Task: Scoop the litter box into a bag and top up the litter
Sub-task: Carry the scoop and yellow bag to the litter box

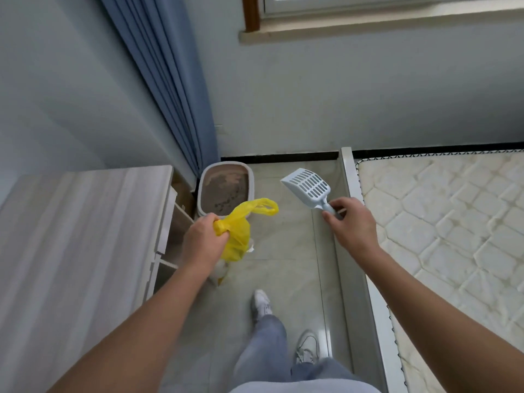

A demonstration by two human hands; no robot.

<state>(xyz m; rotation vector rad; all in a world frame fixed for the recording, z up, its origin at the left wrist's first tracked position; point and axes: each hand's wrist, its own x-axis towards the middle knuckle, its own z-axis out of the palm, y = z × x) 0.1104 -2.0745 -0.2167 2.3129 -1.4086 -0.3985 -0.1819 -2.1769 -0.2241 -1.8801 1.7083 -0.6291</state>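
At the left of the frame stands a pale wooden cabinet (pixel 85 222), and just right of it, at centre, the left hand (pixel 202 239) is clenched around the bunched neck of a yellow bag (pixel 238 231) hanging above the tiled floor (pixel 283 251). Behind the bag, the litter box (pixel 226 188) sits on the floor in the corner below a blue curtain (pixel 175 80). Right of centre, the right hand (pixel 350 225) pinches the handle of a pale blue slotted scoop (pixel 309 187), beside the bed's mattress (pixel 453 222) at the right edge.

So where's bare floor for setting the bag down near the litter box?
Bare tiles lie between the litter box and the bed frame, under the scoop. It is crowded beside the cabinet, where something whitish sits under the yellow bag.
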